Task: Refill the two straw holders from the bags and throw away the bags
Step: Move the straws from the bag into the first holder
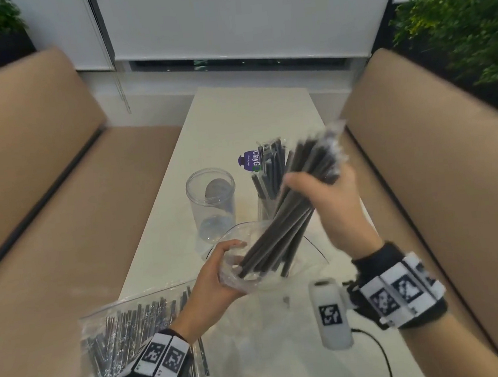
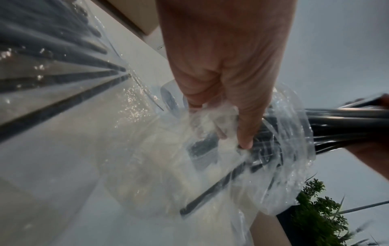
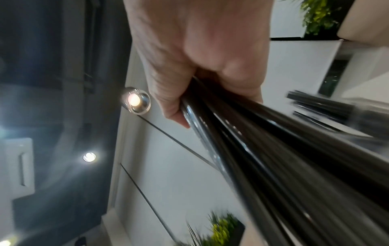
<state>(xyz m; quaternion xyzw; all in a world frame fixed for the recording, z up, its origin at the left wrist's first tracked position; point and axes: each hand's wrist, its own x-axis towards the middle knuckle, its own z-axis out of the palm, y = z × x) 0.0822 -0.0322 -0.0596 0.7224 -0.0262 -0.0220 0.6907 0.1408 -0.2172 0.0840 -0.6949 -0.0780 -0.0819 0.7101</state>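
Over the near half of the long white table (image 1: 217, 121), in the head view, the right hand (image 1: 331, 207) is wrapped around a thick bundle of dark grey wrapped straws (image 1: 287, 215), thumb across the front, the bundle slanting up and away. The lower ends of the straws sit inside a crumpled clear plastic bag (image 1: 250, 276), whose gathered bottom the left hand (image 1: 216, 276) grips with curled fingers. Beyond the hands stand two clear round straw holders: the left one (image 1: 212, 204) holds no straws, and the right one (image 1: 266, 205), partly hidden behind the bundle, has dark straws standing in it. A second clear bag packed with dark straws (image 1: 136, 329) lies flat at the table's near left edge, under the left forearm. Tan cushioned benches (image 1: 43, 183) run along both sides of the table.

In the left wrist view, the left hand (image 2: 223, 69) clutches the bunched clear plastic bag (image 2: 210, 158); the fingers (image 2: 245, 133) press into the film, and dark straws (image 2: 341, 121) run out of the bag's mouth to the right. The full bag of straws (image 2: 52, 63) lies on the table at the left.

In the right wrist view, the right hand (image 3: 200, 58) is closed tight around the glossy dark straws (image 3: 284, 163), which stream away blurred toward the lower right.
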